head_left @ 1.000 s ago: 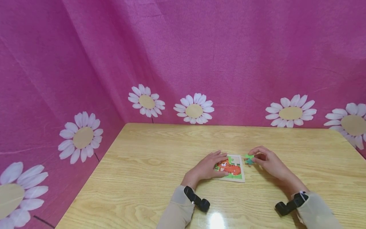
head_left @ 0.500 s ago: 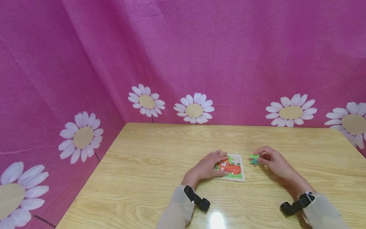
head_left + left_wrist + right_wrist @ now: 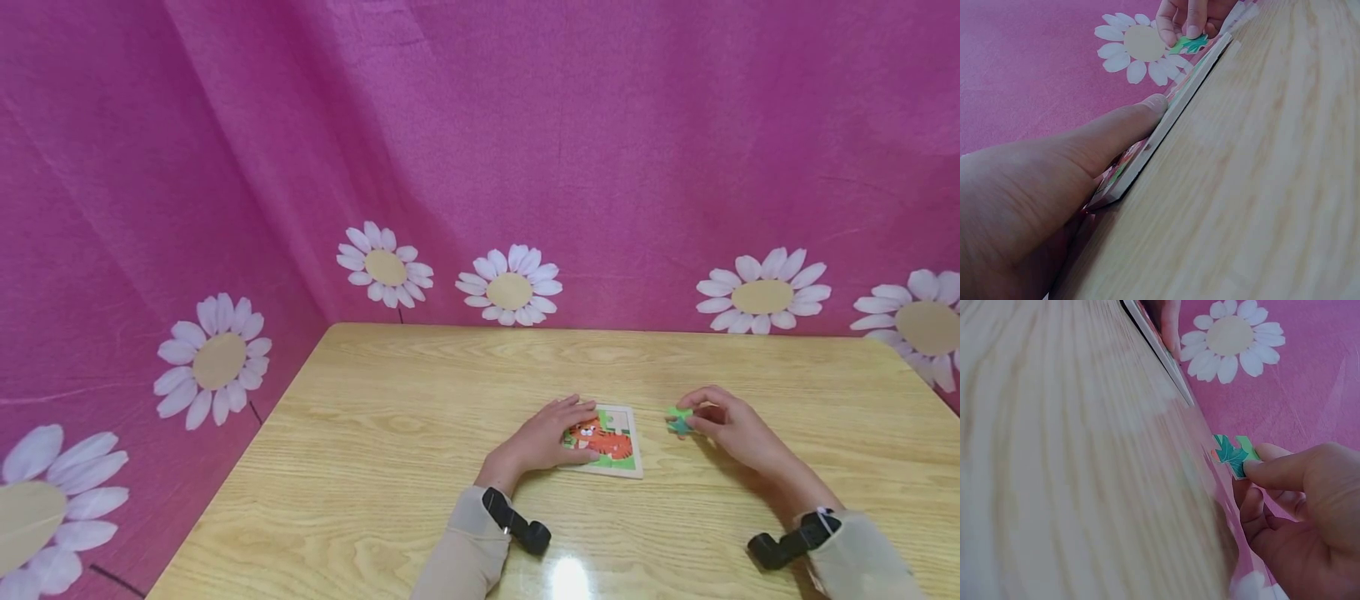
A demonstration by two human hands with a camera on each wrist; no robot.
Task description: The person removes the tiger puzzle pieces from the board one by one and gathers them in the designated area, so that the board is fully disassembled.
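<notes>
A small square jigsaw puzzle (image 3: 618, 450) in a pale frame lies on the table, showing an orange tiger on green. At its top right corner a pale bare patch shows. My left hand (image 3: 542, 433) rests over the left part of the puzzle, fingers toward the far side and the straight thumb (image 3: 1141, 119) on the near edge, hiding that part of the picture. To the right of the frame, my right hand (image 3: 738, 427) pinches a green puzzle piece (image 3: 1233, 453) with a dark green leaf between thumb and fingertips. The piece is apart from the frame, above the wood.
The wooden table (image 3: 420, 400) reaches back to a pink curtain (image 3: 600, 167) printed with white daisies. A black camera strap (image 3: 517, 521) sits on the left wrist and another camera strap (image 3: 795, 537) on the right. Light glares off the table's front.
My right hand has drawn rightward, away from the puzzle frame, with the piece still pinched. The left hand and the puzzle have stayed in place.
</notes>
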